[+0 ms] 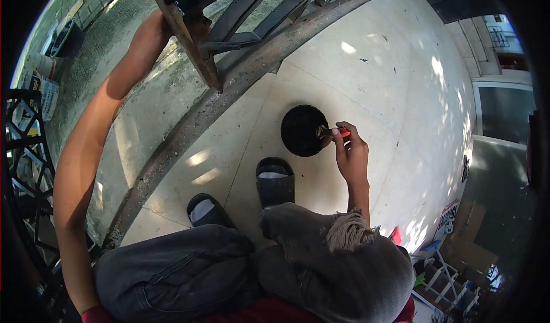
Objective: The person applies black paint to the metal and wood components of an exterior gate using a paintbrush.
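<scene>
My right hand (pixel 352 151) pinches the red handle of a paintbrush (pixel 342 132). The brush's bristle end reaches over the right rim of a round black bucket (pixel 302 130) on the tiled floor; the bucket's inside is too dark to make out. At the upper left, my left hand (pixel 156 32) is closed around the edge post of a metal gate (pixel 192 45). Its fingers are partly hidden behind that post. The gate has slanted dark bars and a brownish edge.
A raised threshold strip (pixel 166 157) runs diagonally between the tiles and rough concrete. My sandalled feet (pixel 275 179) rest near the bucket. A dark lattice panel (pixel 28 145) stands at the left. Glass doors (pixel 492 191) and several cluttered items (pixel 447 280) line the right.
</scene>
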A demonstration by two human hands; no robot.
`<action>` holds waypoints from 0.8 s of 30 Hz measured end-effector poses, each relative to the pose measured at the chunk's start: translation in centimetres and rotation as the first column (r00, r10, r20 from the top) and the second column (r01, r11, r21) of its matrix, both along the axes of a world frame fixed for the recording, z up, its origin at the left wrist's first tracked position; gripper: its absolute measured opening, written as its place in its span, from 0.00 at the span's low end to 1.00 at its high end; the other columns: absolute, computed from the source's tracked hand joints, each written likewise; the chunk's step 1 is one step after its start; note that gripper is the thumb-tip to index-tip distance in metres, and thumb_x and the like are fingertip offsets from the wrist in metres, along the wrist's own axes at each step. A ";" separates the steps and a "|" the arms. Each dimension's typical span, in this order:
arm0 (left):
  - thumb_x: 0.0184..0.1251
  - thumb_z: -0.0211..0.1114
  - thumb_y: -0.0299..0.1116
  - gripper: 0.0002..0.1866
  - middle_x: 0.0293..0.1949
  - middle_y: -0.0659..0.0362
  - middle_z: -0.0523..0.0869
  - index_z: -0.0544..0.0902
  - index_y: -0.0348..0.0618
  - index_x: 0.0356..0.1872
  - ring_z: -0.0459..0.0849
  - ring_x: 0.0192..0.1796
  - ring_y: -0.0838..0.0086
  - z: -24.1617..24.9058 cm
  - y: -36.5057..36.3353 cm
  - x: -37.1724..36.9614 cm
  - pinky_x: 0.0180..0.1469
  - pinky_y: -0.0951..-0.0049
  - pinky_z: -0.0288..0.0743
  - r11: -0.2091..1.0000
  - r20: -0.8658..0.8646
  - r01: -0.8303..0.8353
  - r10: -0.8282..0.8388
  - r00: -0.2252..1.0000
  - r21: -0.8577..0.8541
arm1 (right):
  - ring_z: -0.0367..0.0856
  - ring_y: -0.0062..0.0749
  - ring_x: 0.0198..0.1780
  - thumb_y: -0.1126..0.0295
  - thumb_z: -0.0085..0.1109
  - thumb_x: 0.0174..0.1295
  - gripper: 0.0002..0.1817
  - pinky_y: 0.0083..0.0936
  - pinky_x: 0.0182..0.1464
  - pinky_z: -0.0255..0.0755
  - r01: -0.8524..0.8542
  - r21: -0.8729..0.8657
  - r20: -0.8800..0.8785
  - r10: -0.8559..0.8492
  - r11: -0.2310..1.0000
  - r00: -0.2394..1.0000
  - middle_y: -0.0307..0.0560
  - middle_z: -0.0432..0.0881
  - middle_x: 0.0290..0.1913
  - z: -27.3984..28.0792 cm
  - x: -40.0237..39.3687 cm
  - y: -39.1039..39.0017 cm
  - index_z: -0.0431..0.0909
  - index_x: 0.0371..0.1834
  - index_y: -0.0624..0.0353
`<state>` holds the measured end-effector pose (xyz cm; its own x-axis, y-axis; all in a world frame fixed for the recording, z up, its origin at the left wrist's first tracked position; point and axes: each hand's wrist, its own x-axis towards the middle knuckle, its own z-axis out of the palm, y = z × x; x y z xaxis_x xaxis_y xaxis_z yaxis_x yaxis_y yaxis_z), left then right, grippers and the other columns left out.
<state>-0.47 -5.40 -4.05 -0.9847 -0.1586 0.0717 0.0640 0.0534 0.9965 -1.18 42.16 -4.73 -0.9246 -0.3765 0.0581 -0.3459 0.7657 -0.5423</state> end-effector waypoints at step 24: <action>0.78 0.43 0.43 0.24 0.57 0.53 0.79 0.73 0.33 0.60 0.75 0.62 0.70 1.4 1.2 0.5 0.68 0.68 0.63 0.992 0.063 -0.033 0.041 0.997 -0.120 | 0.80 0.33 0.22 0.67 0.59 0.67 0.10 0.25 0.24 0.69 0.004 -0.014 -0.002 -0.004 1.000 1.000 0.51 0.85 0.29 0.1 -0.2 -0.6 0.78 0.46 0.61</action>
<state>0.00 -4.22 -2.67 -0.9815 -0.1894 0.0282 -0.0050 0.1725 0.9850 -1.43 41.61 -4.58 -0.9261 -0.3716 0.0655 -0.3439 0.7597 -0.5519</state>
